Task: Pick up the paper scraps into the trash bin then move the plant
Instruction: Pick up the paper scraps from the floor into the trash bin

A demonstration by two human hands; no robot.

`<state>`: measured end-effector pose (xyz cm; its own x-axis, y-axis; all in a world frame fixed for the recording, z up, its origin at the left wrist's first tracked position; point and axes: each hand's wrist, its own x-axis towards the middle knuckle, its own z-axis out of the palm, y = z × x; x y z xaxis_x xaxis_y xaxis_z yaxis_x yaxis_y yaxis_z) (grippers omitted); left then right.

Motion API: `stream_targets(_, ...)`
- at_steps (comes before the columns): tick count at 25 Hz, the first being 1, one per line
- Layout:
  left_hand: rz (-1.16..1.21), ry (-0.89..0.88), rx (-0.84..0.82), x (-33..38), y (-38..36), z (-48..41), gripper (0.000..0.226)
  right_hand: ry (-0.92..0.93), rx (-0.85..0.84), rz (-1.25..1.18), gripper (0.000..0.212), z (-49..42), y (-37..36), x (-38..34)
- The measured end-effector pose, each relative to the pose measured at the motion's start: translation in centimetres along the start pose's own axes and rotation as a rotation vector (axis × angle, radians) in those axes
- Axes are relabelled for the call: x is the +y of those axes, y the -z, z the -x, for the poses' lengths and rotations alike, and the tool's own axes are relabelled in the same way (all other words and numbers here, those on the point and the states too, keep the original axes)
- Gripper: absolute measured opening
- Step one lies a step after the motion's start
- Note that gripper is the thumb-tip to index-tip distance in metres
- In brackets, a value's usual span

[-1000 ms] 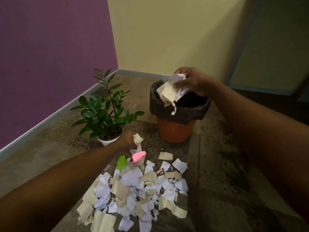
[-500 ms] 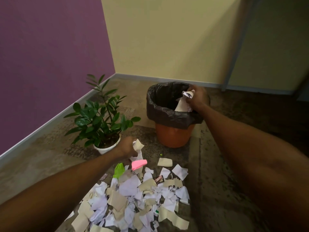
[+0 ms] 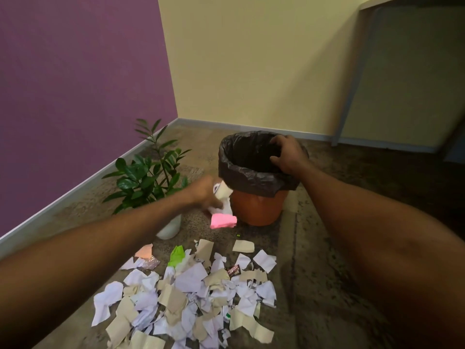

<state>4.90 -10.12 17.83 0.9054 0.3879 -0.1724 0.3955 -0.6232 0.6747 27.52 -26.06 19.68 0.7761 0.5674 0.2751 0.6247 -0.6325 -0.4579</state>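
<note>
An orange trash bin lined with a black bag stands on the floor ahead. My right hand hovers over its right rim, fingers spread, holding nothing. Blurred with motion, my left hand is raised just left of the bin, shut on a bunch of paper scraps, white, beige and pink. A big pile of torn paper scraps covers the floor in front of me. The plant in its white pot stands left of the bin, partly behind my left forearm.
A purple wall runs along the left and a yellow wall across the back, meeting in a corner behind the plant. A dark doorway opens at the right. A small dark wrapper lies among the scraps.
My right hand has let its scraps go into the bin and now holds nothing. My left hand has lifted from the pile toward the bin with a bunch of scraps.
</note>
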Motion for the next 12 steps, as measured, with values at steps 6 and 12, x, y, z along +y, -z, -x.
stream_targets(6, 0.267, -0.062, 0.274, 8.0, 4.5, -4.0, 0.035, 0.231, -0.028, 0.186, 0.036, 2.0, 0.5, -0.6)
stream_targets(12, 0.264, -0.045, 0.586, 9.5, 3.6, -9.3, 0.043, 0.393, 0.078, 0.315, 0.028, 2.4, 0.7, -1.1)
